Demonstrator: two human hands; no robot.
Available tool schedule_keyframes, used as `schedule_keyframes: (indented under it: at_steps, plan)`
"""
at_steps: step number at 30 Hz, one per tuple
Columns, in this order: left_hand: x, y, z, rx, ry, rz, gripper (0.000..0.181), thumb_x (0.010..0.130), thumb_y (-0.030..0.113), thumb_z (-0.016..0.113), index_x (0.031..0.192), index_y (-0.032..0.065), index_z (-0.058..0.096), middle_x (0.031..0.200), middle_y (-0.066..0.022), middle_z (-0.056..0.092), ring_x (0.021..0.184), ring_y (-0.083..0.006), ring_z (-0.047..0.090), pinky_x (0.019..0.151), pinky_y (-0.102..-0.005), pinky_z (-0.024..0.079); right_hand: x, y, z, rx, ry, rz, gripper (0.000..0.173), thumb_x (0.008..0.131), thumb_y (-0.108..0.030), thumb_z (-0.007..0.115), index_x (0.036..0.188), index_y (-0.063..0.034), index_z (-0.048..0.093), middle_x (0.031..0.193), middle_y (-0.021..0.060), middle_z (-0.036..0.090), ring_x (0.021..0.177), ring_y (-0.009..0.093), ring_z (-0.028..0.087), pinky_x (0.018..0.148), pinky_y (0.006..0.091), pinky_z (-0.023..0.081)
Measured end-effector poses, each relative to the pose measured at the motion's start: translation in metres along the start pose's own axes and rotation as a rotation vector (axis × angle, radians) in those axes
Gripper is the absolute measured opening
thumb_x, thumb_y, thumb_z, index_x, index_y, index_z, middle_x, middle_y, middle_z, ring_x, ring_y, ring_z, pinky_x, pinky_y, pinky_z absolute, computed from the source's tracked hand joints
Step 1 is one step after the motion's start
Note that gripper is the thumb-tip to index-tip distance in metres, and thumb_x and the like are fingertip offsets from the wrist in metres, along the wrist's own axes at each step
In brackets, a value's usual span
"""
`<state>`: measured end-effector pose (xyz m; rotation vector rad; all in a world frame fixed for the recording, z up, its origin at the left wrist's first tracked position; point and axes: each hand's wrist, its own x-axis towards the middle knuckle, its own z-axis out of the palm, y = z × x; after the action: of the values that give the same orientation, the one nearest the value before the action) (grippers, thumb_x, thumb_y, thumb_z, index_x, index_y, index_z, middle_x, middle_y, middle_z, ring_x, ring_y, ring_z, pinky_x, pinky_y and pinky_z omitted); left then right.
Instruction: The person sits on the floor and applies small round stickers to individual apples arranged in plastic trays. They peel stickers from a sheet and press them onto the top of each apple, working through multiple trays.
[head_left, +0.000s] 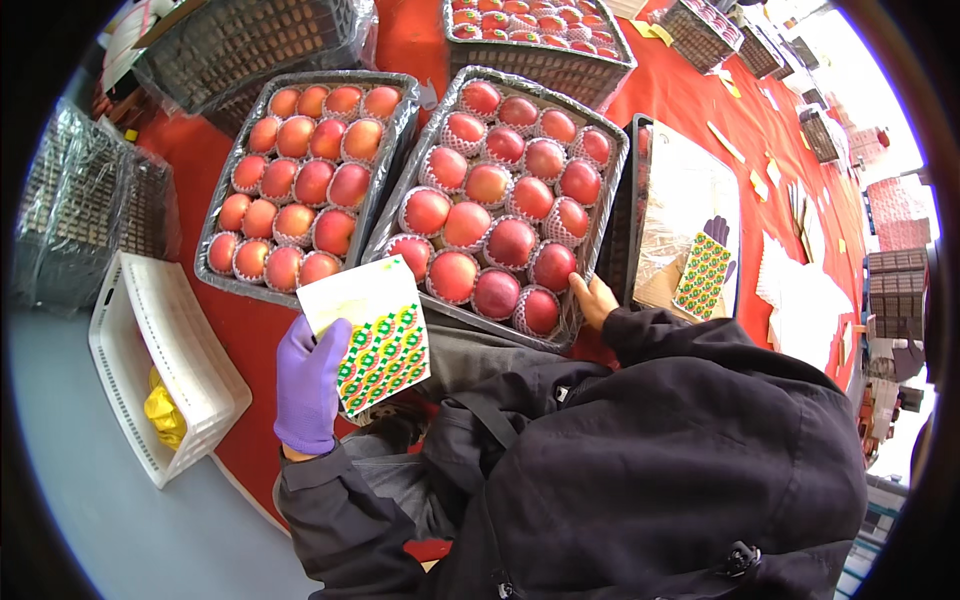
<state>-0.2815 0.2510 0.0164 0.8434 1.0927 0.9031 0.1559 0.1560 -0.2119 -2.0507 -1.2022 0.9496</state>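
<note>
My left hand (313, 379), in a purple knit glove, holds a sheet of stickers (381, 349) printed in green, yellow and red, its upper part bare white. My right hand (594, 300) is ungloved and rests at the near right corner of a plastic-lined crate (615, 180); its fingertips are partly hidden by the crate's edge, beside an apple (541, 310). Rows of red apples in white foam nets fill this crate. To its left stands a second lined crate (206, 232) of netted apples (294, 221), close beside the sheet.
A cardboard-topped crate (667, 225) at the right bears another sticker sheet (701, 276) and a dark glove (717, 229). A white plastic basket (187, 360) holding a yellow bag (165, 412) lies at the left. Wrapped crates (247, 52) and another apple crate (540, 67) stand beyond.
</note>
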Motion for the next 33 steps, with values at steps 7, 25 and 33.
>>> schedule_keyframes:
  at_steps: [7, 25, 33]
  plan:
    - [-0.016, -0.012, 0.013, -0.065, -0.096, -0.026, 0.032, 0.099, 0.008, 0.063, 0.128, -0.0057, 0.063, 0.115, -0.0092, 0.073, 0.100, -0.0135, 0.071, 0.090, -0.0293, 0.056, 0.009, -0.146, -0.073, -0.309, -0.114, -0.541, 0.026, 0.091, -0.027, 0.072, 0.098, -0.0024, 0.071, 0.082, 0.0159, 0.067, 0.077, 0.032, 0.070, 0.071, 0.0418, 0.054]
    - [-0.046, -0.024, 0.035, 0.153, -0.048, 0.046, 0.028, 0.099, 0.006, 0.061, 0.125, -0.0028, 0.067, 0.105, 0.0001, 0.070, 0.087, -0.0033, 0.059, 0.077, -0.0220, 0.048, -0.041, -0.267, 0.030, 0.224, -0.464, -0.963, 0.019, 0.086, -0.016, 0.077, 0.101, -0.0054, 0.076, 0.100, 0.0096, 0.072, 0.094, 0.028, 0.068, 0.084, 0.0393, 0.053]
    - [-0.057, -0.028, 0.022, 0.252, 0.024, 0.048, 0.015, 0.098, 0.006, 0.064, 0.111, -0.0002, 0.069, 0.084, 0.0072, 0.057, 0.071, 0.0008, 0.044, 0.060, -0.0204, 0.036, -0.038, -0.256, 0.043, 0.514, -0.854, -0.443, 0.015, 0.097, -0.013, 0.072, 0.105, -0.0001, 0.075, 0.103, 0.0074, 0.074, 0.100, 0.014, 0.069, 0.087, 0.0296, 0.053]
